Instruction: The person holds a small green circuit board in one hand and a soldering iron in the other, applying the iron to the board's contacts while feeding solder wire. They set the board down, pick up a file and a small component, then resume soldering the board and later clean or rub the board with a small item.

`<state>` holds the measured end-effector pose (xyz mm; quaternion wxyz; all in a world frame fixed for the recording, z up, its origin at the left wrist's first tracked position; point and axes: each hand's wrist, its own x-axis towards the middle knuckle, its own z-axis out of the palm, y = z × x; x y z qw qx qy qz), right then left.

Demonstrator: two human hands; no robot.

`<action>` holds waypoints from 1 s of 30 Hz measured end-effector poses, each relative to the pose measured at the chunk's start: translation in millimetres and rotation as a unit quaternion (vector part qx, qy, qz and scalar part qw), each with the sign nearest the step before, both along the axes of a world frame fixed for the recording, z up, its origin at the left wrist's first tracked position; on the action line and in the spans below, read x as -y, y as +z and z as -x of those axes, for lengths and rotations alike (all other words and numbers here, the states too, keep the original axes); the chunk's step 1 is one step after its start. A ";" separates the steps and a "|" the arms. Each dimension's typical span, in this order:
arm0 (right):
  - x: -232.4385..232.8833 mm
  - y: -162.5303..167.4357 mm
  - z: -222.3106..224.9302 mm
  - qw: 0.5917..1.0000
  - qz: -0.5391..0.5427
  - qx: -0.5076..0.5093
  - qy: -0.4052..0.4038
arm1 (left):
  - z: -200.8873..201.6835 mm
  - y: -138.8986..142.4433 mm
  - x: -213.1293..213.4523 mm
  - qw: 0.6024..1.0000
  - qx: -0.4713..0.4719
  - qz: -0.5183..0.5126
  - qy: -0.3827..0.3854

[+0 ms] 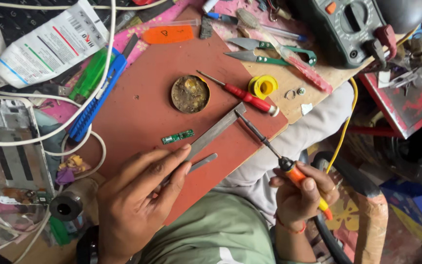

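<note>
My left hand (137, 195) grips flat metal tweezers (216, 131) that reach up and right across a reddish-brown board (152, 88). My right hand (301, 193) holds an orange-handled soldering iron (269, 146). Its dark tip meets the far end of the tweezers. A small green circuit strip (177, 137) lies on the board just above my left fingers. A round tin of dirty flux (190, 94) sits farther up, with a red-handled screwdriver (242, 95) and a yellow solder spool (263, 86) to its right.
Green-handled scissors (264, 51), a dark multimeter (348, 29), a white tube (50, 46), a blue and a green tool (96, 93) and white cables (35, 137) crowd the bench. A yellow wire (343, 132) hangs past the bench edge. My lap lies below.
</note>
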<state>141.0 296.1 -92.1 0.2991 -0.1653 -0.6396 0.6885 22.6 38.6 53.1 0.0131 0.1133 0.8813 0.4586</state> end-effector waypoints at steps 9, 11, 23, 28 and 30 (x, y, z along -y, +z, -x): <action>-0.3 3.9 1.3 0.978 0.206 0.001 0.030 | 0.3 -0.5 1.3 1.000 -0.015 0.013 0.001; 1.3 3.3 0.1 0.978 0.205 -0.004 0.027 | -0.3 -0.7 2.6 1.000 -0.021 0.015 -0.007; -7.5 15.3 0.8 0.941 -0.323 -0.051 0.084 | 0.4 -1.6 5.7 0.999 -0.035 0.013 -0.021; -5.3 27.9 -5.8 0.962 -0.210 -0.105 0.142 | 0.7 -0.6 3.4 0.999 -0.038 0.014 -0.014; 1.1 32.9 -5.1 0.973 -0.218 -0.027 0.077 | 0.7 0.1 3.2 0.999 -0.041 0.018 -0.014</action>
